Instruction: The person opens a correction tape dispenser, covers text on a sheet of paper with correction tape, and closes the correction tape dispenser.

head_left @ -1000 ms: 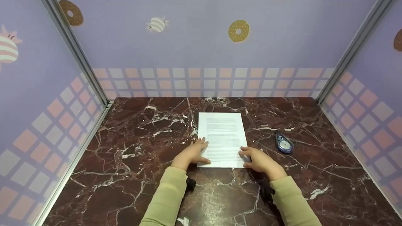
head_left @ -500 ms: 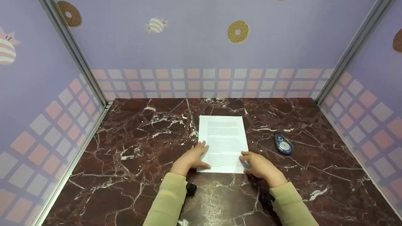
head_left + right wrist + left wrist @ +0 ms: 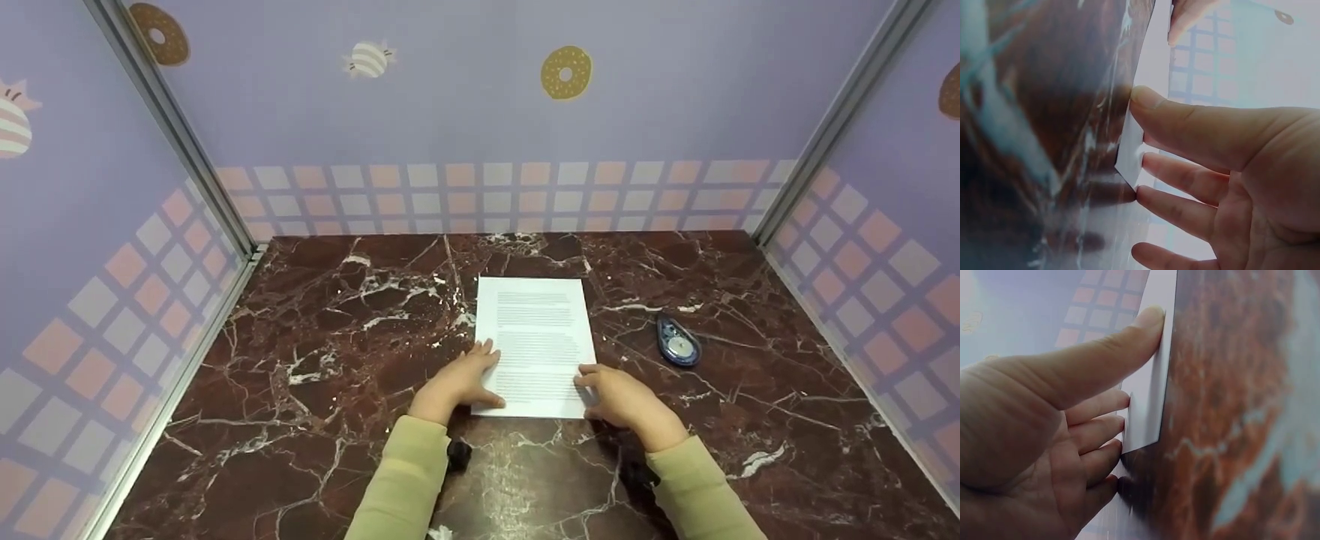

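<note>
A white sheet of printed paper (image 3: 536, 337) lies flat on the table, its lines of text too small to read. On its left edge rests my left hand (image 3: 461, 381), thumb near the bottom corner and fingers spread farther up the side. My right hand (image 3: 622, 394) touches the right edge in the same way. In the left wrist view, the thumb and fingertips of the left hand (image 3: 1067, 422) meet the paper (image 3: 1148, 394). The right wrist view has the right hand's thumb (image 3: 1148, 98) on the bottom edge of the paper (image 3: 1129, 152), its fingers extended along the side.
To the right of the paper lies a blue, teardrop-shaped correction tape dispenser (image 3: 679, 343). The dark red marbled table (image 3: 337, 435) is bounded by lilac patterned panels (image 3: 480, 112) at the back and both sides.
The paper has slid slightly toward me, with both hands moving along with it; most of this happened in the first half second. The correction tape dispenser stays in place.
</note>
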Motion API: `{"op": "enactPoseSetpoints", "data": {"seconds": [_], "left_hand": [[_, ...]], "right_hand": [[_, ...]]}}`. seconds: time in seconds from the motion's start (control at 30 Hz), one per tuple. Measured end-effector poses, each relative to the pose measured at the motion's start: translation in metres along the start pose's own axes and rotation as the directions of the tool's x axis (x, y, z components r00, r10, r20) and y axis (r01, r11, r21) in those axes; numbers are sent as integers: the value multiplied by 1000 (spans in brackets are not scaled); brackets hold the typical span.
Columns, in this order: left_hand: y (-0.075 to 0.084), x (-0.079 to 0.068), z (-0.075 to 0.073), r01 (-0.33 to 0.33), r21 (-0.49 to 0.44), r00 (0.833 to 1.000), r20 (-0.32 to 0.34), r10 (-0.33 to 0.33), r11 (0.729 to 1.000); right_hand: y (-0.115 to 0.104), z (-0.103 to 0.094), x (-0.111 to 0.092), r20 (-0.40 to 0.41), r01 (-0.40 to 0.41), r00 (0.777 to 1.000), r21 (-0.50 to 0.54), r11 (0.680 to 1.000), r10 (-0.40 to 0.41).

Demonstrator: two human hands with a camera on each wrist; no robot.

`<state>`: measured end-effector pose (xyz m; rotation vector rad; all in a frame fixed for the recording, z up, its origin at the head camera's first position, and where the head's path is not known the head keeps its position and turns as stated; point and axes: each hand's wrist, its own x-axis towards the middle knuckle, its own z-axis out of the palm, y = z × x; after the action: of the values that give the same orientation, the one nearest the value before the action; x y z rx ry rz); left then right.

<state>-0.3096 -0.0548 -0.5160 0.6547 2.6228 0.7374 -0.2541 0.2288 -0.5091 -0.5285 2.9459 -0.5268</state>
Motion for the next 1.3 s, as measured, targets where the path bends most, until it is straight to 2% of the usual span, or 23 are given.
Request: {"op": "enactPoseSetpoints", "data": {"seconds": [0.33, 0.73, 0.87, 0.97, 1.1, 1.3], "left_hand": [[2, 0, 0, 12, 17, 1000, -1, -12, 1000], [3, 0, 1, 8, 11, 1000, -10, -8, 1000], [1, 1, 2, 10, 7, 1000, -7, -10, 1000], [0, 1, 1, 12, 8, 1000, -4, -12, 1000], [0, 2, 1, 19, 5, 1000, -3, -19, 1000], [1, 1, 2, 21, 8, 1000, 2, -21, 1000]], "right_hand": [[0, -2, 0, 1, 21, 1000, -12, 1000, -21], [5, -2, 2, 7, 43, 999, 22, 999, -43], [10, -3, 6, -24, 40, 999, 62, 997, -38], [16, -5, 9, -86, 10, 996, 115, 993, 0], [26, -7, 13, -193, -47, 978, 200, 979, 86], [42, -13, 14, -312, -134, 919, 327, 935, 241]]}}
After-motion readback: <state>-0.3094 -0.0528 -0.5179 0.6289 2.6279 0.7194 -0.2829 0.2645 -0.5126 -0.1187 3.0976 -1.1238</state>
